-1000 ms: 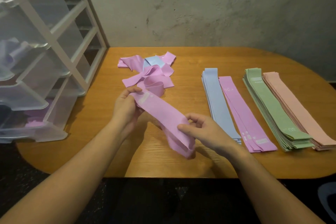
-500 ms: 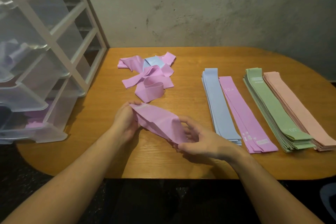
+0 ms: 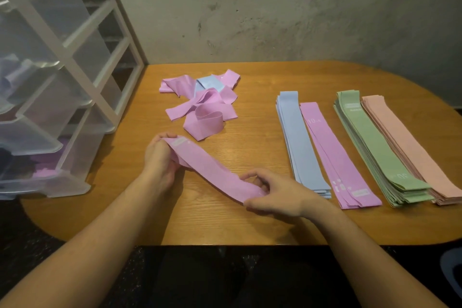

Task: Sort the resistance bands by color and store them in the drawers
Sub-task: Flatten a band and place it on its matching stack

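At the far left stood a drawer unit (image 3: 62, 62) with a white frame and clear plastic drawers; its lower drawers were pulled partway out, and purple bands (image 3: 46, 169) showed through the bottom one, while pale lilac ones (image 3: 11, 75) showed higher up. Its foot rested on the left end of the wooden counter (image 3: 250, 222). Just right of it, toward the back of the counter, lay a loose heap of bands (image 3: 202, 105), mostly purple with one light blue band (image 3: 208, 82) near the top of it. In front of the heap the left hand (image 3: 160, 157) held one end of a purple band (image 3: 212, 171), its grip curled round that end with the fingers closed over the printed label. The band ran down and to the right, drawn out flat just above the counter, to the right hand (image 3: 272, 192), whose grip pinched the other end between thumb and curled fingers. Both forearms reached in from the near edge. Right of the hands, four sorted piles lay side by side, each stretched lengthwise from back to front: a light blue pile (image 3: 303, 145), then a purple pile (image 3: 335, 157) touching it, then, after a gap, a thick green pile (image 3: 377, 147), and a peach pile (image 3: 410, 150) pressed against the green one at the counter's right end. A rough grey wall (image 3: 300, 22) rose behind the counter.
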`<state>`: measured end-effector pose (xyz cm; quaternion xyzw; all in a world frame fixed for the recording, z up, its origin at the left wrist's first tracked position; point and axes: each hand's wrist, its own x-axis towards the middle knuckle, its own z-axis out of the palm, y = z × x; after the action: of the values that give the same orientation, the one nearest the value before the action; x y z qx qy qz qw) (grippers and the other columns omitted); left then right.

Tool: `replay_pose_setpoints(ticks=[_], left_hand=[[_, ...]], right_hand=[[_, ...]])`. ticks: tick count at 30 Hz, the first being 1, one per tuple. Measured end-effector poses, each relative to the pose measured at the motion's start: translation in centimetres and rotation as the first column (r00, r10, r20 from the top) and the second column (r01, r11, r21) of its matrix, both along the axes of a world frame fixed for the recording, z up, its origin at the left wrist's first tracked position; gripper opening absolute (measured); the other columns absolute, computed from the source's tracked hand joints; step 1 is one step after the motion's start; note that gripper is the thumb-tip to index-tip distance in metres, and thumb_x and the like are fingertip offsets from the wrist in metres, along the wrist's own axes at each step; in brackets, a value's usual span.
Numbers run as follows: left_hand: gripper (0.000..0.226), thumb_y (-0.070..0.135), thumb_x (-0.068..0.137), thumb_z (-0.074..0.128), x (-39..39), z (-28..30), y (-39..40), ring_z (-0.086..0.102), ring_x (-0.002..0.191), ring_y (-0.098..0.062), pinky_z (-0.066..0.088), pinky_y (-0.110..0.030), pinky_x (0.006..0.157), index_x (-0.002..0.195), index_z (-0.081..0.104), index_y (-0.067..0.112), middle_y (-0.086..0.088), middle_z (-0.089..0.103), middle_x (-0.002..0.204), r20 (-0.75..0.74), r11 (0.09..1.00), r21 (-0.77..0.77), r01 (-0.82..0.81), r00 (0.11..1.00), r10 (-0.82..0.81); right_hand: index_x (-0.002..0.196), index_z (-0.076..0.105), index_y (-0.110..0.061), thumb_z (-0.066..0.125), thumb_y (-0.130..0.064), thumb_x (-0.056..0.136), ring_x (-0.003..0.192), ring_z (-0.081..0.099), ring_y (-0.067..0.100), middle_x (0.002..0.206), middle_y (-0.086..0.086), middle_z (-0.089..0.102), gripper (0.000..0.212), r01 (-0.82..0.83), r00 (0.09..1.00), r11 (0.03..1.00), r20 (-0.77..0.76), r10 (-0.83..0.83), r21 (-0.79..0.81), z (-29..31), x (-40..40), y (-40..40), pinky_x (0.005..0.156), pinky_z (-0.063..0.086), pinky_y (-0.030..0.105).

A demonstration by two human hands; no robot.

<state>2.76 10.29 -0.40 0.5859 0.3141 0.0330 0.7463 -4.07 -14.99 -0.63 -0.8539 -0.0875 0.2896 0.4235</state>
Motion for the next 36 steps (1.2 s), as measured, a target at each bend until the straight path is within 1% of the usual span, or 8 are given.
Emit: replay_pose_setpoints(ticks=[4, 9, 14, 17, 22, 25, 29, 36], left_hand=[[0.032, -0.006, 0.088, 0.036, 0.0, -0.2, 0.0, 0.061, 0.066, -0.025, 0.053, -0.032, 0.052, 0.084, 0.057, 0.017, -0.01, 0.065, 0.079, 0.014, 1.0, -0.011, 0.025, 1.0, -0.024], [0.032, -0.006, 0.091, 0.035, 0.4, -0.7, 0.7, 0.061, 0.074, -0.024, 0.054, -0.041, 0.072, 0.084, 0.056, 0.017, -0.011, 0.064, 0.086, 0.028, 0.998, -0.067, 0.015, 1.0, -0.013], [0.033, -0.007, 0.085, 0.034, 0.7, -1.2, 1.3, 0.06, 0.072, -0.026, 0.052, -0.038, 0.064, 0.076, 0.055, 0.017, -0.013, 0.061, 0.087, 0.012, 0.991, -0.105, -0.078, 0.997, 0.079], [0.032, -0.007, 0.085, 0.035, 0.7, -1.4, 1.3, 0.06, 0.069, -0.026, 0.052, -0.038, 0.061, 0.076, 0.054, 0.016, -0.011, 0.061, 0.083, 0.003, 0.987, -0.139, -0.084, 0.996, 0.085], [0.031, -0.008, 0.085, 0.035, 0.8, -1.9, 1.7, 0.062, 0.072, -0.028, 0.055, -0.044, 0.069, 0.077, 0.055, 0.015, -0.014, 0.062, 0.085, 0.002, 0.984, -0.154, -0.095, 0.995, 0.096], [0.032, -0.009, 0.086, 0.034, 0.9, -2.0, 1.8, 0.062, 0.074, -0.026, 0.055, -0.042, 0.075, 0.079, 0.055, 0.014, -0.014, 0.063, 0.087, 0.009, 0.984, -0.139, -0.109, 0.994, 0.111], [0.034, -0.011, 0.083, 0.031, 0.9, -2.3, 1.8, 0.061, 0.074, -0.025, 0.054, -0.041, 0.075, 0.08, 0.054, 0.014, -0.013, 0.062, 0.086, 0.02, 0.992, -0.092, -0.091, 0.995, 0.093], [0.036, -0.009, 0.084, 0.03, 0.8, -2.6, 1.7, 0.063, 0.074, -0.024, 0.054, -0.038, 0.07, 0.081, 0.055, 0.015, -0.012, 0.064, 0.085, 0.026, 0.998, -0.03, -0.062, 0.998, 0.063]], right_hand=[[0.124, 0.053, -0.043, 0.078, -0.027, 0.086, 0.089, 0.067, 0.02, 0.102, 0.003, 0.065, 0.048, 0.098, 0.994, 0.979, 0.021, -0.103, 0.181, -0.1, -0.1, 0.1, 0.073, 0.057, 0.028], [0.121, 0.053, -0.046, 0.074, -0.014, 0.088, 0.085, 0.061, 0.02, 0.106, 0.016, 0.062, 0.05, 0.102, 0.99, 0.956, 0.064, -0.124, 0.276, -0.2, 0.1, -0.3, 0.081, 0.052, 0.029], [0.123, 0.059, -0.038, 0.066, -0.003, 0.09, 0.092, 0.061, 0.02, 0.112, 0.013, 0.062, 0.049, 0.006, 1.0, 0.95, -0.012, -0.002, 0.313, -0.2, -0.3, -0.5, 0.085, 0.054, 0.034], [0.129, 0.055, -0.031, 0.066, 0.002, 0.09, 0.088, 0.059, 0.009, 0.114, 0.02, 0.06, 0.052, 0.006, 1.0, 0.939, -0.025, 0.003, 0.343, -0.3, -0.4, -0.5, 0.079, 0.05, 0.023], [0.138, 0.045, -0.039, 0.073, 0.003, 0.086, 0.103, 0.065, 0.021, 0.11, 0.019, 0.059, 0.073, 0.087, 0.995, 0.894, 0.013, -0.102, 0.439, -1.0, -0.1, -0.8, 0.099, 0.05, 0.033], [0.141, 0.039, -0.047, 0.08, -0.002, 0.081, 0.102, 0.064, 0.017, 0.115, 0.012, 0.056, 0.086, 0.029, 0.997, 0.913, 0.055, -0.057, 0.408, -1.2, 0.2, -1.1, 0.096, 0.053, 0.032], [0.142, 0.035, -0.05, 0.078, -0.009, 0.084, 0.094, 0.061, 0.005, 0.118, -0.011, 0.05, 0.084, -0.08, 0.991, 0.981, 0.121, 0.059, 0.176, -1.3, 0.0, -0.7, 0.085, 0.055, 0.024], [0.136, 0.022, -0.059, 0.073, -0.008, 0.086, 0.086, 0.06, 0.007, 0.12, -0.01, 0.04, 0.087, 0.13, 0.953, 0.986, 0.262, -0.153, 0.102, -2.6, -0.1, -0.2, 0.078, 0.055, 0.022]])
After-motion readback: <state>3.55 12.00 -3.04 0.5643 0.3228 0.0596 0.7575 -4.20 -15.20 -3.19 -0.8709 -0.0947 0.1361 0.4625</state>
